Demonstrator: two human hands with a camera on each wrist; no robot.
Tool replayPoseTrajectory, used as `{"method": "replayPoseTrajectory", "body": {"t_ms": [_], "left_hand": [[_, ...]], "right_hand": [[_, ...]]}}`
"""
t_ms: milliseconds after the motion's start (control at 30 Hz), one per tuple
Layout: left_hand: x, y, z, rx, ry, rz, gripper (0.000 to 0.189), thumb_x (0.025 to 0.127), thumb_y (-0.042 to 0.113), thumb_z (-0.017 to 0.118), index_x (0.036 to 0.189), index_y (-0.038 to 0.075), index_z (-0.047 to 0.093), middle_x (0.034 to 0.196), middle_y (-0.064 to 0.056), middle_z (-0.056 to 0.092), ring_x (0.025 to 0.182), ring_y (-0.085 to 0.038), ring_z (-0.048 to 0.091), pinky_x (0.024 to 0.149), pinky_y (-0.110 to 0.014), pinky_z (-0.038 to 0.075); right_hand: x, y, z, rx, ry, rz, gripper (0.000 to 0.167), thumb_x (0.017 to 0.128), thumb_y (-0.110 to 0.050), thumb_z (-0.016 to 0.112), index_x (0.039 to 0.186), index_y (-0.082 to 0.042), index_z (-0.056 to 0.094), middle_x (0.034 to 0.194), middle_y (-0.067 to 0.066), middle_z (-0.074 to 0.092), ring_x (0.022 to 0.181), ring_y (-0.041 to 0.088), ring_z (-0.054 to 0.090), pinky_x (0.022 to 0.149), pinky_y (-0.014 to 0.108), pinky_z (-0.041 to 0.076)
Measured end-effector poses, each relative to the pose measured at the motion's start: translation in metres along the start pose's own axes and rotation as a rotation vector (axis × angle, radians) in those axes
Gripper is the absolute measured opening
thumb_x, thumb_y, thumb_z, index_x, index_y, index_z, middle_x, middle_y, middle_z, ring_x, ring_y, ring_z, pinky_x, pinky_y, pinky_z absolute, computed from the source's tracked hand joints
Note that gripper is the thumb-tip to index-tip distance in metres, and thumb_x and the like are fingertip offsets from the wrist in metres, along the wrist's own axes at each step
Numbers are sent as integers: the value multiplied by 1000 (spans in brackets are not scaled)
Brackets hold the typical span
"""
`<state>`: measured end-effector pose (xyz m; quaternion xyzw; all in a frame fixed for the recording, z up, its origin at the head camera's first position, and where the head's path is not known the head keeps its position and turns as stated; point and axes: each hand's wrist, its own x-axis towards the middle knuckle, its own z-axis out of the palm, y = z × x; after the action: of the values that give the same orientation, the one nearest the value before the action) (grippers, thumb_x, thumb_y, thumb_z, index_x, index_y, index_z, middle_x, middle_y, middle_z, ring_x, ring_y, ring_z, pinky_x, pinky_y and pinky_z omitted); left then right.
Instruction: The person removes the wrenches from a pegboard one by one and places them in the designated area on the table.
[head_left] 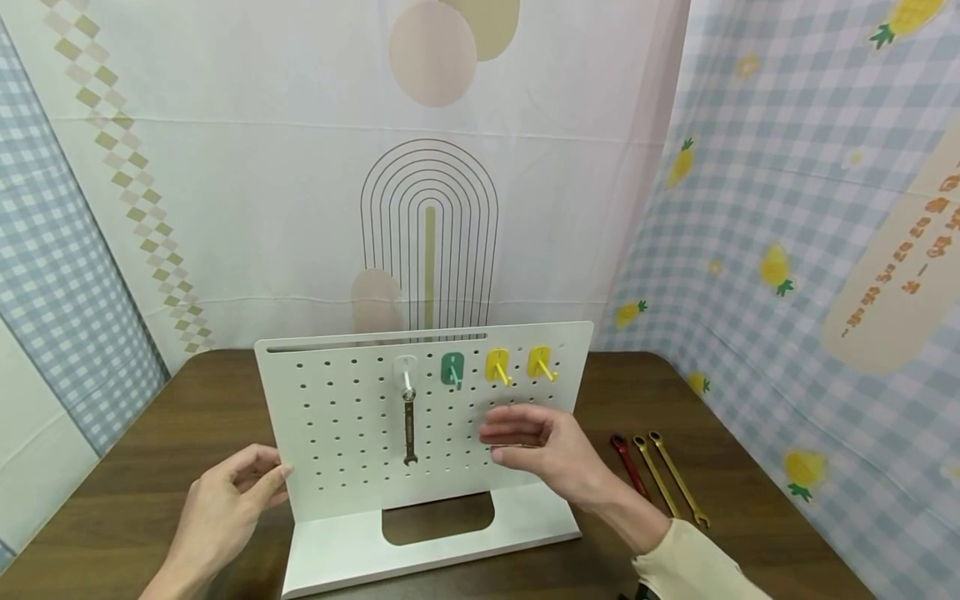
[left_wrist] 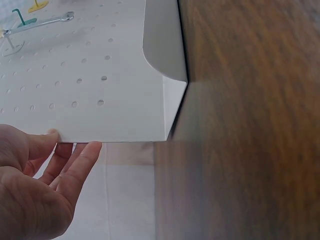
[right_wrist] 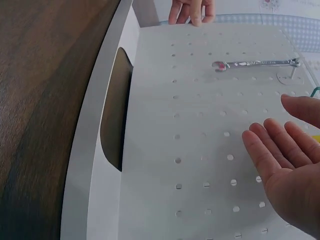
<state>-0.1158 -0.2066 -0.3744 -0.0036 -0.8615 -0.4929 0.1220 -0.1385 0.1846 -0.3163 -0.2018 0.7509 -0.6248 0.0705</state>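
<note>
A white pegboard stand [head_left: 352, 450] stands upright on the table. My left hand [head_left: 228, 508] pinches its left edge, thumb on the front and fingers at the back, as the left wrist view also shows. A silver wrench [head_left: 409, 429] hangs by its ring end from a white hook [head_left: 406, 371]. To the right of it are a green hook [head_left: 452, 369] and two yellow hooks, one nearer the middle [head_left: 497, 367] and one farther right [head_left: 542, 363], all bare. My right hand [head_left: 551, 446] is in front of the board's right half, fingers extended, holding nothing.
On the dark wooden table [head_left: 195, 408], right of the board, lie a red wrench [head_left: 628, 462] and two gold wrenches, one beside it [head_left: 655, 475] and one farther right [head_left: 678, 479]. My right forearm partly covers them. Patterned curtains [head_left: 285, 208] hang behind and at both sides.
</note>
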Motion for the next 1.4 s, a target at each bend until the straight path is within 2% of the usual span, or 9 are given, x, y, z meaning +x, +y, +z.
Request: {"method": "replayPoseTrajectory", "body": {"t_ms": [200,300,667,1167,1400], "left_hand": [[0,1,1,2,7,17,9,100,12,74,104,4,72,99,-8,73,83,7,73,72,-18,68],[0,1,1,2,6,21,10,101,13,74,104,4,72,99,-8,73,83,7,73,72,-18,68],[-1,-1,0,-7,5,1,13,101,12,73,107,0,72,103,-11,73,83,10,70,72,-17,67],[-1,0,1,-14,16,5,11,100,11,74,105,1,72,99,-9,72,82,10,70,71,-18,68],[0,-1,1,-14,5,-5,12,101,12,74,106,2,72,99,-8,73,81,8,72,72,-18,68]], "right_hand": [[5,-1,7,17,-27,-21,46,93,1,76,136,9,62,133,31,68,118,21,74,98,26,65],[7,-2,10,28,-39,-23,48,92,1,76,138,9,61,134,31,67,121,26,73,100,27,65],[19,-8,23,72,-70,-40,49,92,2,76,139,6,62,135,29,68,124,36,70,99,32,66],[29,-11,36,110,-121,-62,51,92,3,75,141,4,60,139,26,67,130,42,66,102,32,65],[35,-9,41,114,-139,-60,51,93,3,73,142,3,59,139,26,66,129,39,67,104,32,64]]}}
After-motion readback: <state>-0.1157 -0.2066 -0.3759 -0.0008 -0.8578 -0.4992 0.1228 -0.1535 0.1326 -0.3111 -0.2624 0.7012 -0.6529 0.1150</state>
